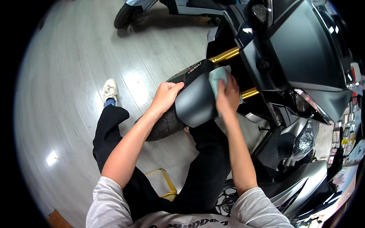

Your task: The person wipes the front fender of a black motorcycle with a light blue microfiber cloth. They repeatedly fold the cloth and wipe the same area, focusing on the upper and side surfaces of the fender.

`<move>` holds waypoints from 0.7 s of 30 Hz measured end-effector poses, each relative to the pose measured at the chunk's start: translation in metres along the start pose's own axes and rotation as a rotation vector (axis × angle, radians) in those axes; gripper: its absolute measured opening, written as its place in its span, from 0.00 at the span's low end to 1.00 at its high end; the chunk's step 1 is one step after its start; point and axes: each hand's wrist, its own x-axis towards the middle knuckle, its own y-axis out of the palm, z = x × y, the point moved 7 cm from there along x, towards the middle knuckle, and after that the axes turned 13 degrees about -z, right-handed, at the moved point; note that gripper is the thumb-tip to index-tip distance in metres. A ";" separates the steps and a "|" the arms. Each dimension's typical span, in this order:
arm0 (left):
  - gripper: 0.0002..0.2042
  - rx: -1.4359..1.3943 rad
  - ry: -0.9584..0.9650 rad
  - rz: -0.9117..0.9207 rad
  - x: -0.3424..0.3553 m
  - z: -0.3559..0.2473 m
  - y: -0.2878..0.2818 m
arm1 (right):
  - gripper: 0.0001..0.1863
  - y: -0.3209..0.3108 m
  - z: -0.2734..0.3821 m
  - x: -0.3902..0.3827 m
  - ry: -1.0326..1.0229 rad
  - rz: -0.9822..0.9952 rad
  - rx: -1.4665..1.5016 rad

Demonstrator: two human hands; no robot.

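A grey front fender (195, 100) of a motor scooter covers the top of a black knobbly tyre (165, 127) in front of me. My right hand (229, 97) presses a pale blue-green cloth (216, 79) against the rear part of the fender, close to the gold fork tubes (226, 55). Part of the cloth is hidden under the palm and fingers. At the fender's left edge my left hand (166, 97) is closed, its thumb on the rim and its fingers curled; their tips are hidden.
The scooter's dark front fairing (304, 57) with its headlights rises at the right. Another scooter (304, 182) stands at the lower right, and a further vehicle's wheel (125, 16) shows at the top. Between my legs is a yellow metal frame (167, 180). Grey plank floor (68, 98) stretches left.
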 end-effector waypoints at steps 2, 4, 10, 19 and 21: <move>0.17 0.032 0.042 -0.014 -0.001 -0.001 -0.004 | 0.30 -0.017 0.047 -0.032 -0.180 -0.103 -0.019; 0.17 -0.012 0.013 -0.003 -0.005 -0.002 -0.009 | 0.30 -0.022 0.078 -0.053 -0.316 -0.108 -0.009; 0.15 -0.068 0.016 0.026 -0.012 -0.008 -0.011 | 0.30 -0.032 0.049 -0.063 -0.419 -0.142 0.223; 0.19 -0.093 0.092 -0.067 -0.018 -0.006 -0.007 | 0.26 -0.006 -0.061 -0.063 0.132 -0.503 0.499; 0.20 -0.047 0.168 -0.076 -0.014 -0.002 -0.009 | 0.27 -0.004 -0.052 -0.076 0.206 -0.537 0.448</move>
